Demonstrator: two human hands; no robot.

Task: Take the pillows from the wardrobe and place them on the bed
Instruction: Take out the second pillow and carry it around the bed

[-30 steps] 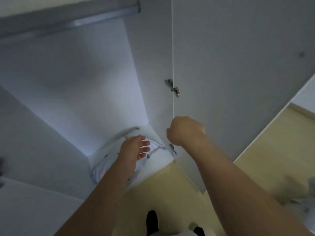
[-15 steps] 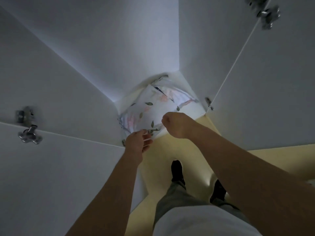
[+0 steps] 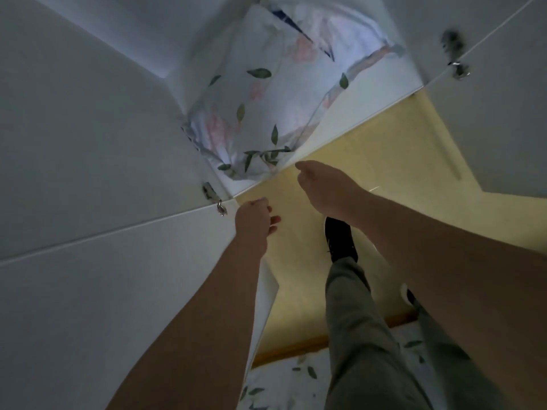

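A white pillow [image 3: 266, 108] printed with green leaves and pink flowers lies on the floor of the open wardrobe [image 3: 88, 113], its near corner at the front edge. A second pillow [image 3: 340, 31] of the same print shows behind it. My left hand [image 3: 254, 223] hovers below the wardrobe's front edge, fingers loosely curled and holding nothing. My right hand [image 3: 322, 184] is just short of the near pillow's corner, fingers curled under and empty. At the bottom of the view, a strip of leaf-print bedding [image 3: 281, 380] shows.
The open left door [image 3: 103, 291] stands against my left forearm, with a metal hinge [image 3: 213, 196] at its upper end. The right door [image 3: 503, 113] stands open at the right with another hinge [image 3: 457, 69]. Yellow floor [image 3: 384, 161] and my legs lie below.
The view has tilted down and closer to the wardrobe floor. My left hand has let go of the pillow's edge and dropped below it. My right hand stays near the pillow's corner.
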